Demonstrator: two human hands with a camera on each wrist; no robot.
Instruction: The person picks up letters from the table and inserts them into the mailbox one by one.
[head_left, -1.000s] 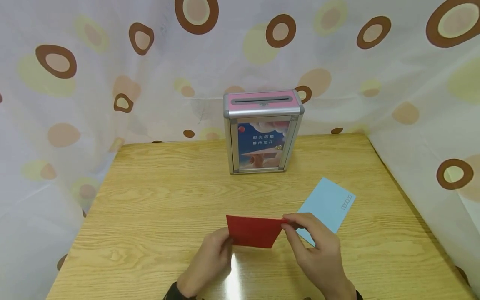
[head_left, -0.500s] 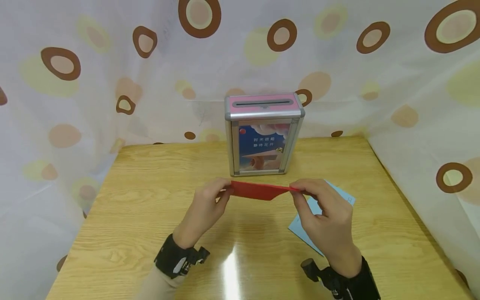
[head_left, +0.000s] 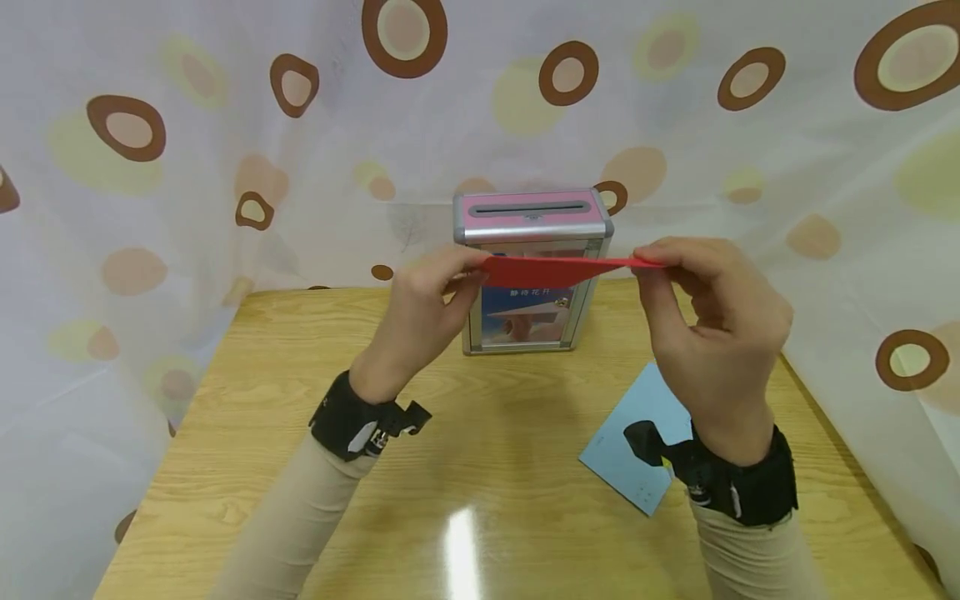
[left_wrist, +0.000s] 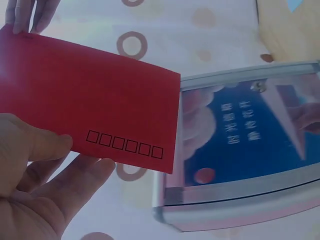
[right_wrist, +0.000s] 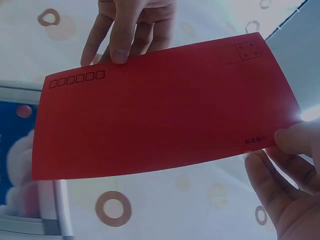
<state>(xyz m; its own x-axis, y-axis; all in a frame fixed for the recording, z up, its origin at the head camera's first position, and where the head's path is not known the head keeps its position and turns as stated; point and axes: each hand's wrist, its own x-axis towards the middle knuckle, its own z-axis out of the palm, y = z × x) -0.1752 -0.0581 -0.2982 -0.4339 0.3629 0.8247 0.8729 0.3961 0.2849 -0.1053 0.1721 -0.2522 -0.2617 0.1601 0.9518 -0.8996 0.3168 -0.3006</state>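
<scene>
A red envelope [head_left: 547, 271] is held up between both hands, in front of the upper part of a metal-framed letter box [head_left: 525, 317]. My left hand [head_left: 427, 304] pinches its left end; my right hand [head_left: 712, 325] pinches the right end between thumb and fingers. Printed postcode squares show on the envelope [left_wrist: 105, 95] in the left wrist view. The box has a pink top with a long slot [head_left: 529, 209], which lies beyond the envelope and a little higher in the head view. Part of the box's picture front is hidden by the envelope.
A light blue envelope [head_left: 626, 450] lies on the wooden table [head_left: 300, 350] at the right, partly covered by my right hand and wrist strap [head_left: 750, 483]. A patterned curtain [head_left: 337, 125] hangs behind and along both sides.
Both hands have lifted the red envelope from low over the table up to the front of the letter box. It now appears more edge-on in the head view.
</scene>
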